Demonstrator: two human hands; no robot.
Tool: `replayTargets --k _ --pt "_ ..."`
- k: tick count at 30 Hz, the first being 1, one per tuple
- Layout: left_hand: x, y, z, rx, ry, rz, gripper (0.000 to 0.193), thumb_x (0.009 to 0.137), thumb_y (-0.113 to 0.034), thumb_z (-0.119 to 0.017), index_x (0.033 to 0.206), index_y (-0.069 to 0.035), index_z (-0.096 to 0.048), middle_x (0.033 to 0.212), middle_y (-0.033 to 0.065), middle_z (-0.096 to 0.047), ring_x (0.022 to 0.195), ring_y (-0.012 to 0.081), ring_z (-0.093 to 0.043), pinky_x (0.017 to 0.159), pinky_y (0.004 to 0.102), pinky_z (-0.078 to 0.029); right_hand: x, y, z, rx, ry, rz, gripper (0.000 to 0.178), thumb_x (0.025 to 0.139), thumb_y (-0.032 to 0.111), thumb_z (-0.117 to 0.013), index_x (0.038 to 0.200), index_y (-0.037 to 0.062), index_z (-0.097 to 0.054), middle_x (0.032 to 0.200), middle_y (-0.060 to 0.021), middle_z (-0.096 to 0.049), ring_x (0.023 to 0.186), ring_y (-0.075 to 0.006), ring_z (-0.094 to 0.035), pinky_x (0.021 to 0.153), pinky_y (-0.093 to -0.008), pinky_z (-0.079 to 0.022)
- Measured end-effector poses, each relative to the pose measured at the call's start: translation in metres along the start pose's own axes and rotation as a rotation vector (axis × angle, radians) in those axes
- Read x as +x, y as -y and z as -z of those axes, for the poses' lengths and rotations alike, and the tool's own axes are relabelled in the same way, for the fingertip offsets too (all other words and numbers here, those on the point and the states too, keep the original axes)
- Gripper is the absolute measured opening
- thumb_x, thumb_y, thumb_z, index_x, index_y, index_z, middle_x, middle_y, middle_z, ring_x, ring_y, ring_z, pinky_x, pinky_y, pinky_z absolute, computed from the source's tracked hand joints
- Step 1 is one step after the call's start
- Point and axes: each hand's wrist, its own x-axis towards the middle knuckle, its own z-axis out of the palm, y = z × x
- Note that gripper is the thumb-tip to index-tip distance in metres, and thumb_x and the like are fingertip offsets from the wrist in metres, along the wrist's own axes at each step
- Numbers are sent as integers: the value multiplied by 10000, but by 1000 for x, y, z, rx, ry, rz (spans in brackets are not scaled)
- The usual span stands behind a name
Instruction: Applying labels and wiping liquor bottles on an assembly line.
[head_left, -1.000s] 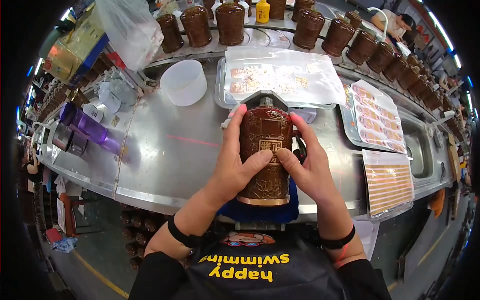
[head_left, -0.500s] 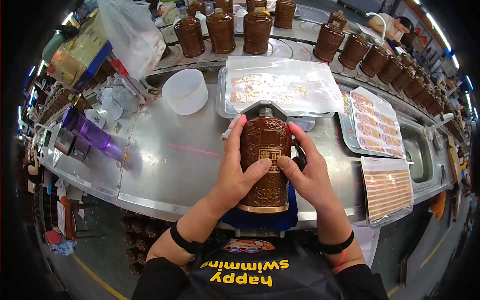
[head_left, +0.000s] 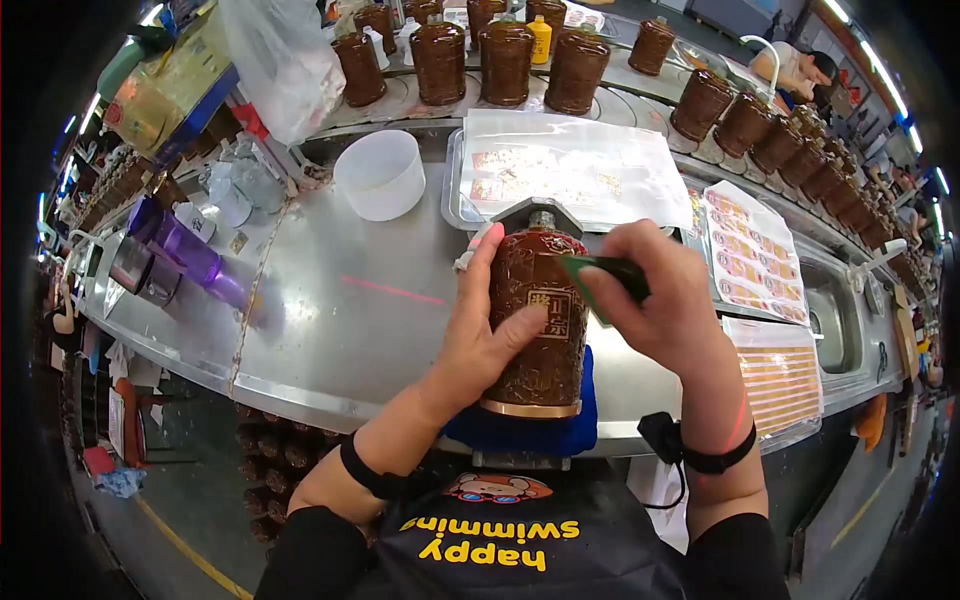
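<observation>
A brown embossed bottle (head_left: pixel 538 345) with a gold square label and a gold band at its base leans back on a blue cloth (head_left: pixel 590 400), its neck by a dark angled bracket (head_left: pixel 508 212). My left hand (head_left: pixel 478 318) is closed round the bottle's left side, thumb across the front by the label. Something white (head_left: pixel 464 260) shows at its fingertips. In my right hand (head_left: pixel 655 290) is a flat green scraper (head_left: pixel 600 278), pinched between thumb and fingers. Its edge meets the bottle's upper right front, or lies just above it.
Beyond the bottle lies a tray (head_left: pixel 570 150) with label sheets under white film. To the right are another label sheet (head_left: pixel 755 255), a gold-striped sheet (head_left: pixel 775 370) and a sink (head_left: pixel 840 310). A white tub (head_left: pixel 380 178) and purple bottle (head_left: pixel 180 250) stand left. Brown bottles (head_left: pixel 440 60) line the conveyor.
My right hand has left the bottle's right side and now brings a green scraper to its front. My left hand keeps its hold. The conveyor bottles have shifted, and a yellow bottle has come into view.
</observation>
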Motion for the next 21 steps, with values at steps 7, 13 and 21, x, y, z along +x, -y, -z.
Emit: replayTargets --k 7,13,21 --pt "-8 6 7 -261 28 7 727 999 -298 -478 1527 -54 -41 1464 169 -345 1301 239 -432 1085 376 -353 -7 31 0 45 294 365 192 722 125 -737 845 97 -593 764 -80 -536 757 -252 -584 721 -367 -452" --pt "-15 -1 10 -85 18 -162 691 1005 -242 -466 1519 -1 -71 1493 179 -287 1348 243 -332 1126 366 -244 10 7 -3 152 185 -103 150 785 109 -738 864 29 -638 788 -126 -609 700 -308 -622 624 -370 -502" --pt "-19 -30 30 1134 254 -664 662 941 -616 -379 1364 -128 -528 1147 44 -669 1289 277 -396 1172 505 -79 -24 -14 1 495 -77 -529 143 866 141 -669 914 12 -628 758 -19 -627 698 -53 -553 603 -229 -448"
